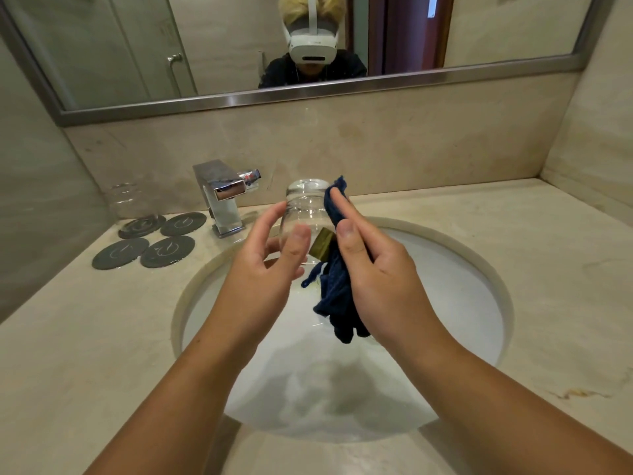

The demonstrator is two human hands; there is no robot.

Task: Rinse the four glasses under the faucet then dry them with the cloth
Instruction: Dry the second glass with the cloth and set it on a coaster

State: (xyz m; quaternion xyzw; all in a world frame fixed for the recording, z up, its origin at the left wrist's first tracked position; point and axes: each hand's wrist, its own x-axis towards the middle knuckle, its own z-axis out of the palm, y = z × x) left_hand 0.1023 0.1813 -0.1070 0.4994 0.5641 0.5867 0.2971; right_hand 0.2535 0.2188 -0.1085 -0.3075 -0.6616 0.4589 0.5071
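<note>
Glass point(305, 214) is held base-up and tilted over the sink point(493, 269), just right of the faucet point(224, 197) and level with its spout. The left grip point(270, 265) holds it: the thumb lies on the near wall and the fingers curve round the far side. The right grip point(380, 269) lays its fingers nearly straight over the dark blue cloth point(337, 289) and presses it flat against the side of the glass turned away from the faucet. Whether the thumb also pinches the cloth, I cannot tell. The rest of the cloth hangs loose under the palm, over the basin. A small gold-brown label point(322, 242) shows at the cloth's edge, beside the glass. Left of the faucet, four dark round coasters point(178, 223) lie on the tabletop point(513, 234) in a close group. A second glass point(132, 200) stands upright on the rear one farthest from the faucet. Behind and above the faucet, a mirror point(102, 46) hangs on the wall.
</note>
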